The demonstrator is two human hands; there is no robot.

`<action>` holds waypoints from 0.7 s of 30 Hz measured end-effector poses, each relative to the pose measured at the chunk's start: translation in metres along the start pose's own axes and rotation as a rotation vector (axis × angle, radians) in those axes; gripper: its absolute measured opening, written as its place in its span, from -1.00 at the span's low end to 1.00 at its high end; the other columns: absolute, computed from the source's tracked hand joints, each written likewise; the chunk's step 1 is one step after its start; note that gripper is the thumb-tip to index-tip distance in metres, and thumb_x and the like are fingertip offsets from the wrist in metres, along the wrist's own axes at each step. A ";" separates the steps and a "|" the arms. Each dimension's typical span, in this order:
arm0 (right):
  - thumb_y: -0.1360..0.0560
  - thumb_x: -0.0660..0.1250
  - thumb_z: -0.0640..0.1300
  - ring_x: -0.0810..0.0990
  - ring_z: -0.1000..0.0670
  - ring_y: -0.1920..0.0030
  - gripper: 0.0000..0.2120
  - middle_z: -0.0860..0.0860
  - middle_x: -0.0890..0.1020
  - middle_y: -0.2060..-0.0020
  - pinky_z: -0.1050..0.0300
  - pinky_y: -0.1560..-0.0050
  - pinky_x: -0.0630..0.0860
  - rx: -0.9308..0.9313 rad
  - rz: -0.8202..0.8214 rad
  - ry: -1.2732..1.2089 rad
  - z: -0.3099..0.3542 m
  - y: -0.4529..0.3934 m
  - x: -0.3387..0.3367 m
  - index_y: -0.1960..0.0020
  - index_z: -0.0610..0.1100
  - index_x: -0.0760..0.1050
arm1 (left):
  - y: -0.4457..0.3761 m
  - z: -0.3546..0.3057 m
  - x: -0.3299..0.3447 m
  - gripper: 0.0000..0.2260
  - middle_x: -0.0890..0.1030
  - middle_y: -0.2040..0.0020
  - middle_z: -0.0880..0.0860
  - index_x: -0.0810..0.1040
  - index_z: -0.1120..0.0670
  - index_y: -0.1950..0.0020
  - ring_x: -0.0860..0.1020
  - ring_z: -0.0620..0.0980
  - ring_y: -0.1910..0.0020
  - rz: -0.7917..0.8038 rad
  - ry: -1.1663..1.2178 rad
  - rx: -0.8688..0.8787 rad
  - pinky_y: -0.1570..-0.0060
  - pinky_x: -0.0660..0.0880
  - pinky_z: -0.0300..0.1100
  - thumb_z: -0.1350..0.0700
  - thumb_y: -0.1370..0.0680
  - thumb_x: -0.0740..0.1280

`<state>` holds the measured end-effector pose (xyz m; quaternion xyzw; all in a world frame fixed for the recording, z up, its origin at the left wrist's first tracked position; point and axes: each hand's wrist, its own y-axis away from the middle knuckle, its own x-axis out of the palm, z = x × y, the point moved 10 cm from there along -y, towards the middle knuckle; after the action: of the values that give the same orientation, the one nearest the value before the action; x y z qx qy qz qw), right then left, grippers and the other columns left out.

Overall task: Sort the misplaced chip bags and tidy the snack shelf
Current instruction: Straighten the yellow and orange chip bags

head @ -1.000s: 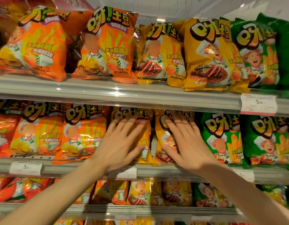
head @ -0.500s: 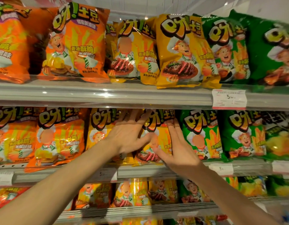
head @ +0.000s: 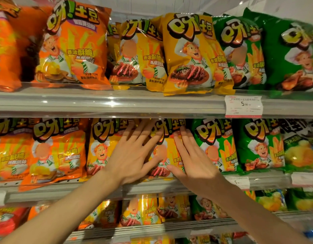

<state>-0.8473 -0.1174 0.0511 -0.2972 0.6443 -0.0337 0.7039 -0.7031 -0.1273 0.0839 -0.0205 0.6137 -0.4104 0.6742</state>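
Note:
Both hands lie flat, fingers spread, against yellow chip bags on the middle shelf [head: 64, 192]. My left hand [head: 133, 154] presses the seam between a yellow bag [head: 101, 148] and the yellow bag [head: 165, 152] to its right. My right hand [head: 191, 159] rests on that right bag's edge, beside a green bag [head: 215, 145]. Neither hand grips anything. Orange bags [head: 55, 152] stand to the left on this shelf, with another green bag [head: 259, 143] further right.
The top shelf [head: 117, 103] carries orange bags [head: 75, 44], yellow bags [head: 192, 51] and green bags [head: 240, 50] in that order from the left. A price tag [head: 243, 106] hangs on its rail. The lower shelf holds more yellow bags [head: 141, 210].
My view has shifted right along the shelf. Both hands slid rightward and drew closer together on the yellow bags, still flat and spread.

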 end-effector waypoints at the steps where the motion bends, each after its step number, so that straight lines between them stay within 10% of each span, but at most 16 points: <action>1: -0.63 -0.06 0.38 -0.16 -0.08 -0.65 -0.19 -0.09 -0.13 -0.66 -0.12 -0.60 0.13 -0.033 0.009 0.039 -0.001 0.000 0.004 -0.67 -0.10 -0.18 | 0.002 -0.002 0.005 -0.35 0.14 -0.63 0.08 0.09 -0.04 -0.65 0.10 0.10 -0.62 0.005 -0.004 0.016 -0.55 -0.02 0.13 -0.35 -0.64 -0.04; 6: -0.68 -0.01 0.30 -0.04 -0.14 -0.65 -0.24 -0.15 0.01 -0.65 -0.18 -0.56 0.20 -0.080 0.004 0.046 0.002 0.001 0.013 -0.66 -0.19 -0.05 | 0.004 0.004 0.021 -0.31 0.01 -0.66 0.06 0.01 -0.04 -0.66 0.03 0.15 -0.63 0.061 0.003 -0.021 -0.55 -0.05 0.23 -0.38 -0.62 -0.04; 14: -0.64 -0.08 0.35 -0.44 0.08 -0.57 -0.23 0.09 -0.41 -0.59 0.00 -0.62 -0.22 0.018 0.145 -0.005 -0.002 -0.001 0.015 -0.61 0.06 -0.43 | 0.007 0.006 0.021 -0.33 0.12 -0.65 0.06 0.03 -0.09 -0.65 0.16 0.17 -0.60 0.099 0.069 -0.094 -0.54 0.06 0.24 -0.39 -0.62 -0.08; 17: -0.64 0.02 0.33 -0.20 0.02 -0.64 -0.23 0.01 -0.17 -0.65 -0.06 -0.63 0.01 0.056 0.014 -0.123 0.005 0.012 0.006 -0.66 0.02 -0.21 | 0.021 0.007 0.013 -0.33 0.21 -0.61 0.14 0.00 -0.09 -0.66 0.22 0.17 -0.57 0.068 0.169 -0.184 -0.54 0.10 0.15 -0.37 -0.62 -0.04; 21: -0.62 0.13 0.34 0.06 -0.09 -0.64 -0.20 -0.11 0.08 -0.65 -0.13 -0.58 0.21 0.213 -0.094 -0.225 0.008 0.039 0.004 -0.67 -0.08 0.00 | 0.059 0.007 0.003 -0.33 -0.15 -0.67 0.01 -0.19 -0.21 -0.63 -0.10 0.01 -0.64 -0.038 0.454 -0.305 -0.60 -0.06 0.04 -0.37 -0.62 0.01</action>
<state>-0.8520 -0.0838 0.0292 -0.2528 0.5395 -0.1013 0.7968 -0.6663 -0.0932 0.0516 -0.0408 0.8035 -0.3197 0.5005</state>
